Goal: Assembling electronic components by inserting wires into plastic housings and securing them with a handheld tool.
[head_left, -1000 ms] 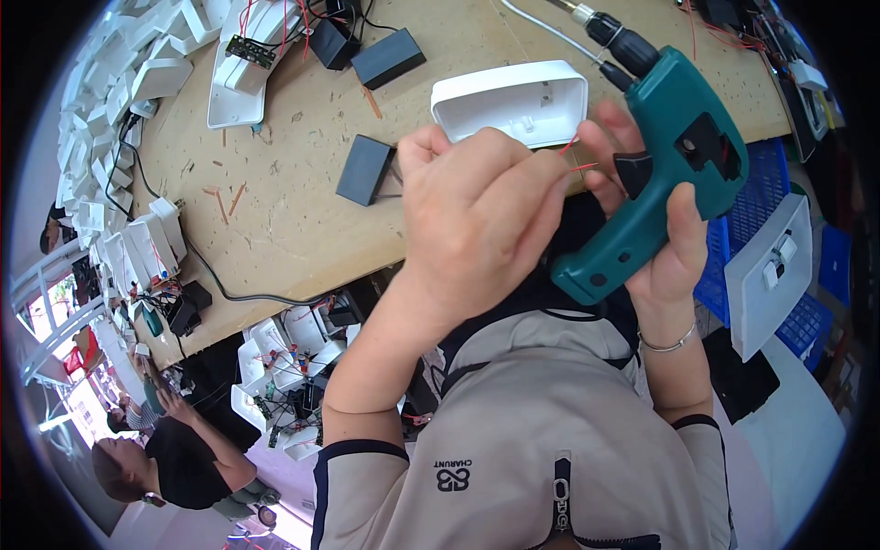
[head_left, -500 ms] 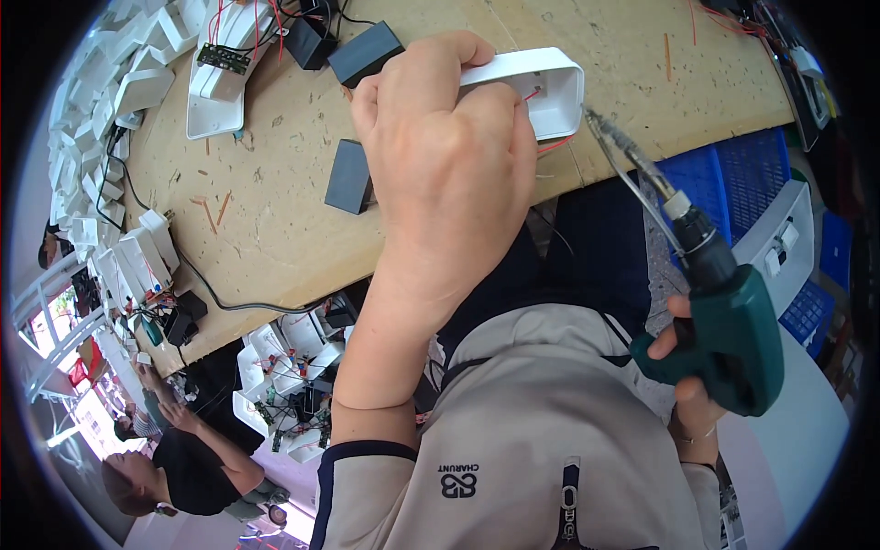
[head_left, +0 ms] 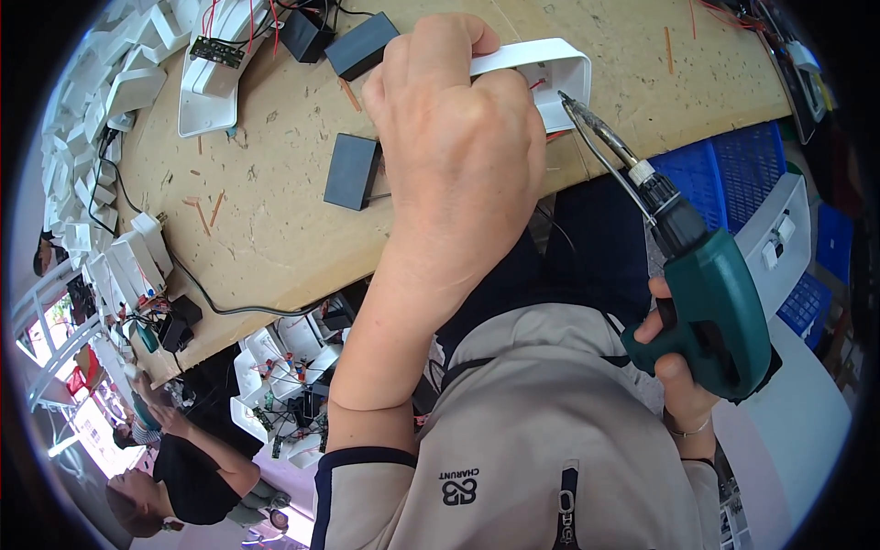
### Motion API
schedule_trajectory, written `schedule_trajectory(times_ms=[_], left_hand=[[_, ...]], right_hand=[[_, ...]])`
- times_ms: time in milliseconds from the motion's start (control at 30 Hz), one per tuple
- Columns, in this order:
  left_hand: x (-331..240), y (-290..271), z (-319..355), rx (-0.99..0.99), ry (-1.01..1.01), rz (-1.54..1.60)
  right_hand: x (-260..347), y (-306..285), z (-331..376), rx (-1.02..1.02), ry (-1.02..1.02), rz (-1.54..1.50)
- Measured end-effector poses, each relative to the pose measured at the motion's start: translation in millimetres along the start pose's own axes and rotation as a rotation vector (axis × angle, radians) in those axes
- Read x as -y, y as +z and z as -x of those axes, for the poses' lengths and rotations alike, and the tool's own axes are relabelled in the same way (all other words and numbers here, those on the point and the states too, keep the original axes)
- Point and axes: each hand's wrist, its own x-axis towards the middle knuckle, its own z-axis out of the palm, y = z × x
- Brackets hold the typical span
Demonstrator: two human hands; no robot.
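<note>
My left hand (head_left: 458,156) grips a white plastic housing (head_left: 550,69) at the near edge of the wooden table (head_left: 275,211), covering most of it. My right hand (head_left: 674,367) holds a green electric screwdriver (head_left: 715,307) low on the right. Its long bit (head_left: 600,147) slants up to the left, and the tip sits at the open end of the housing. Thin red wires show inside the housing.
Two black boxes (head_left: 353,171) lie on the table, with another white housing carrying a circuit board (head_left: 211,69) at the back left. White housings are stacked along the left edge (head_left: 92,101). Blue crates (head_left: 724,165) stand on the right. Another person (head_left: 183,467) sits at lower left.
The screwdriver dropped from in front of my chest to the lower right, then its bit swung up to the housing. My left hand moved onto the housing on the table.
</note>
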Motion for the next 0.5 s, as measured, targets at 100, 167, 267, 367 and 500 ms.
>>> schedule_trajectory(times_ms=[100,167,267,367,500], left_hand=[[-10.1,-9.7,-6.4,0.036,0.035,-0.032],[-13.5,-13.6,-8.0,0.069,0.069,-0.069],[-12.2,-13.8,-7.7,0.063,0.088,-0.079],[-12.5,-13.7,-7.5,0.06,0.093,-0.084],[-10.3,-14.5,-7.2,0.07,0.095,-0.077]], right_hand=[[0.4,4.5,-2.0,-0.001,-0.026,-0.019],[0.1,5.5,-2.7,-0.013,-0.003,-0.036],[0.0,6.4,-4.6,0.003,-0.041,-0.003],[5.1,11.8,-7.0,-0.037,0.024,-0.041],[8.0,15.0,-9.0,-0.052,0.045,-0.021]])
